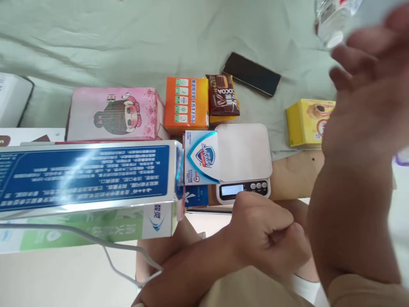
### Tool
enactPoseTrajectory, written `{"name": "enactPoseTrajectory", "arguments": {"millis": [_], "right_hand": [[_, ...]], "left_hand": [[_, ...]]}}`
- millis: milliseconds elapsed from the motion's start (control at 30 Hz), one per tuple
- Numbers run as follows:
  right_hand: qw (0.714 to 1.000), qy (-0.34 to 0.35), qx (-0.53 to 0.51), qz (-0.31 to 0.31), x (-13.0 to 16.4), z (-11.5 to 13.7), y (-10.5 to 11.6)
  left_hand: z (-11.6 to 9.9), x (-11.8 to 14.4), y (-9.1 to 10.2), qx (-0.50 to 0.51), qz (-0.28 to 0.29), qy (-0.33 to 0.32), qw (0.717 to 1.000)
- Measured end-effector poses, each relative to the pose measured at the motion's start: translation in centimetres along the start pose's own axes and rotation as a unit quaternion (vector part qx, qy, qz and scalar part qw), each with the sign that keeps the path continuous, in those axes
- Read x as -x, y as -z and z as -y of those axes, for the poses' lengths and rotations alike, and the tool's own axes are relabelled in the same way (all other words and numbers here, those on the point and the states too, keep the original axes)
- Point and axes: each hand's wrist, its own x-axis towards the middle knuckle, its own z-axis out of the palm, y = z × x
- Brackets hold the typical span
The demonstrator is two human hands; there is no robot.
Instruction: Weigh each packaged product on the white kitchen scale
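My left grip [268,232], fisted and empty, sits just below the scale [243,158]; my right grip [367,89], fingers spread, hovers blurred, farther off, near a bottle [332,19].

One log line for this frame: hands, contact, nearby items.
left hand: fisted, empty, beside white kitchen scale | right hand: raised, blurred, near clear plastic bottle | scale: bare

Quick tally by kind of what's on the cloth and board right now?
Boxes: 6 (pink, orange, yellow, soap, blue, green)
Cocoa packet: 1
Scale: 1
Phone: 1
Bottle: 1
Total: 10
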Motion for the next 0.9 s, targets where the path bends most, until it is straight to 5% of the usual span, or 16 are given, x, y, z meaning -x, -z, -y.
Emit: {"name": "enactPoseTrajectory", "arguments": {"millis": [67, 133, 200, 333, 467, 900], "right_hand": [[0.981, -0.004, -0.095, -0.167, 3.0, -1.3, 2.4], [0.96, 0.001, -0.035, -0.276, 5.4, -3.2, 4.1], [0.952, -0.026, 0.051, -0.301, 7.2, -5.1, 5.2], [0.954, -0.048, 0.249, -0.161, 9.4, -7.5, 5.8], [0.909, -0.114, 0.399, -0.047, 10.2, -8.3, 5.3], [0.92, -0.117, 0.372, 0.027, 9.5, -9.5, 5.2]], "left_hand": [[0.2, 0.1, -0.6, -0.004, 0.007, -0.01, 1.0], [0.5, 0.3, -1.3, -0.018, 0.023, -0.02, 0.999], [0.9, 0.6, -2.1, -0.035, 0.042, -0.024, 0.998], [2.0, 1.1, -3.7, -0.054, 0.077, -0.026, 0.995], [3.0, 1.0, -5.1, -0.08, 0.104, -0.02, 0.991], [4.9, 0.1, -8.4, -0.099, 0.131, -0.005, 0.986]]}}
